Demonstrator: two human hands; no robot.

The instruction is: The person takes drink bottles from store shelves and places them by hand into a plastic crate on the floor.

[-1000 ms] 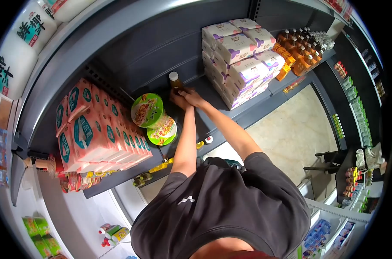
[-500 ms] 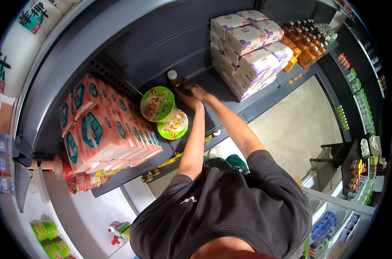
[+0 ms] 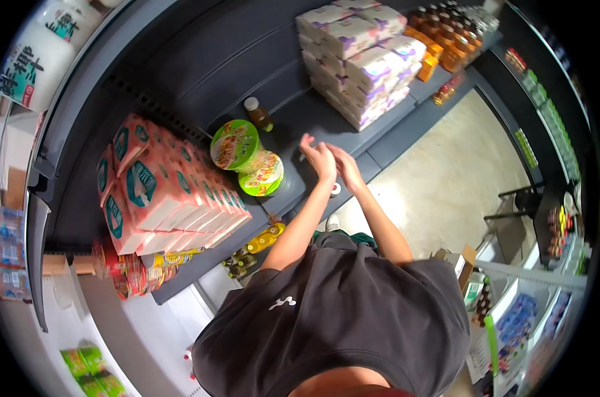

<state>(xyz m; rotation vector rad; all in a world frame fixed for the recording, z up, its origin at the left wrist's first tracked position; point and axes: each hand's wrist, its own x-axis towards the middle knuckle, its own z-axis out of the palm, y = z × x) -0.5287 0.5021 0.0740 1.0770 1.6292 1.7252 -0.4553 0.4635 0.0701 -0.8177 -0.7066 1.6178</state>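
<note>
My left hand (image 3: pixel 319 159) is over the dark shelf (image 3: pixel 300 109), with its fingers partly spread and nothing visible in them. My right hand (image 3: pixel 345 165) is close against its right side, fingers stretched out towards it and partly overlapped; I see no object there. To the left of both hands, a brown bottle with a white cap (image 3: pixel 259 116) stands on the shelf, untouched. Just beside the bottle are two green-lidded noodle tubs, a rear one (image 3: pixel 235 145) and a front one (image 3: pixel 261 175).
Pink tissue packs (image 3: pixel 164 188) are stacked at the left, white and purple packs (image 3: pixel 363 63) at the back right. Amber bottles (image 3: pixel 453 53) stand beyond those. Yellow bottles (image 3: pixel 267 238) are on a lower shelf. An open carton (image 3: pixel 460 261) sits at the right.
Both my hands have left the brown bottle and moved right, towards the shelf's front edge. The bottle now stands free behind the tubs. The view has shifted slightly.
</note>
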